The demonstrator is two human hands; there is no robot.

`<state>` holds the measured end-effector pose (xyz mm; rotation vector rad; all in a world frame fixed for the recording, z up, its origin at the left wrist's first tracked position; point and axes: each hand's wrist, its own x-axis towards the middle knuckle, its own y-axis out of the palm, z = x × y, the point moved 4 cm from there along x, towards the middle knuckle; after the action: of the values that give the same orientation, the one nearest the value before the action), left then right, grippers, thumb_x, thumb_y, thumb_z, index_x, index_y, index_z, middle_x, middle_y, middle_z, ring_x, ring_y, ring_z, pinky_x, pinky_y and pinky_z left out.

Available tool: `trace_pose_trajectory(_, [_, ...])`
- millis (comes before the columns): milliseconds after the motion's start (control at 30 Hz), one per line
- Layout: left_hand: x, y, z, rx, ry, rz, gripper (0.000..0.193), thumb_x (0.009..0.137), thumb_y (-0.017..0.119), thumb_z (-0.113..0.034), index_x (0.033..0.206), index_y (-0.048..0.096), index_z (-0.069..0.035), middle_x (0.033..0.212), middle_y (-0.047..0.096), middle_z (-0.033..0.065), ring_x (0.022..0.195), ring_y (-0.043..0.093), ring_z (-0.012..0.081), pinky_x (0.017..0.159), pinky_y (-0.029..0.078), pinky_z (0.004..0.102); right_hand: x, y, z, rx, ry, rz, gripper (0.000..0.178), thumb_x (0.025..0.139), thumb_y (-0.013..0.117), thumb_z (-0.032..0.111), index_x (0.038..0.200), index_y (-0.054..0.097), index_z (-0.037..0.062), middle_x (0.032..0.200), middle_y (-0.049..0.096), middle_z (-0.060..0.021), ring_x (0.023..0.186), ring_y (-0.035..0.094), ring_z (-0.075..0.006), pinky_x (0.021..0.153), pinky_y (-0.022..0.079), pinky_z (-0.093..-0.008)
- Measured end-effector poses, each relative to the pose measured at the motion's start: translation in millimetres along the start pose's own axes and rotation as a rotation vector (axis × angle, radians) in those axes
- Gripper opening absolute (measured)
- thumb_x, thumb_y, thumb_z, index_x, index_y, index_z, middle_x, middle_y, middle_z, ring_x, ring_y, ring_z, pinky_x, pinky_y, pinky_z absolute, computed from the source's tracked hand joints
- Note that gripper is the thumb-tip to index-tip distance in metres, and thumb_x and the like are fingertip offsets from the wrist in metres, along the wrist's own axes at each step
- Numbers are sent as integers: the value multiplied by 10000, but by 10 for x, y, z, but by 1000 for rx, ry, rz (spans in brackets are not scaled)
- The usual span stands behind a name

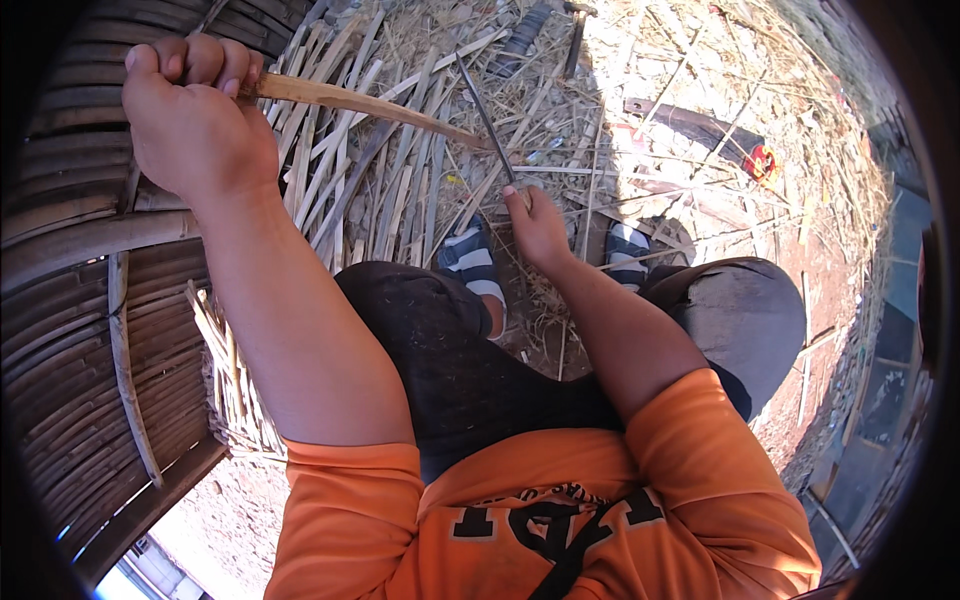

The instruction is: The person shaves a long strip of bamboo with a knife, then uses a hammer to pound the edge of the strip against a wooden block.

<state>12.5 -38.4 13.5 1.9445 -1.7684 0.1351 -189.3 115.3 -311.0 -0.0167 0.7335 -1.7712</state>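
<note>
My left hand (pixel 205 115) is raised at the upper left, its fingers wrapped round one end of a pale bamboo strip (pixel 350 98). From that fist the strip runs right and slightly down. My right hand (pixel 540 230) is closed round the handle of a knife (pixel 485 120), low in front of my knees. Its long narrow dark blade points up and to the left. The strip's far end meets or overlaps the blade near its lower half; whether they touch I cannot tell.
Many split bamboo strips (pixel 400 190) lie on the ground left of my feet. A hammer (pixel 575 45) and a dark ribbed object (pixel 520 42) rest farther off. To the right lies a long dark piece (pixel 690 125) with a red end. A bamboo slat wall (pixel 70 180) stands at left.
</note>
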Motion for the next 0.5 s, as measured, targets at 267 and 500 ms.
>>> trace_pose_trajectory(267, [20, 50, -10, -2, -21, -41, 240, 1025, 343, -235, 807, 333, -134, 618, 260, 5, 582, 266, 157, 649, 303, 350, 100, 149, -573, -239, 210, 140, 729, 973, 519, 547, 1332, 540, -87, 1115, 667, -349, 1137, 623, -480, 985, 467, -508])
trace_pose_trajectory(500, [17, -21, 23, 4, 11, -56, 237, 1018, 345, -225, 799, 341, -132, 608, 275, 7, 563, 274, 156, 628, 301, 348, -84, 12, 190, 0, -27, 24, 622, 978, 533, 525, 1236, 589, -38, 984, 697, -315, 970, 672, -488, 854, 508, -517])
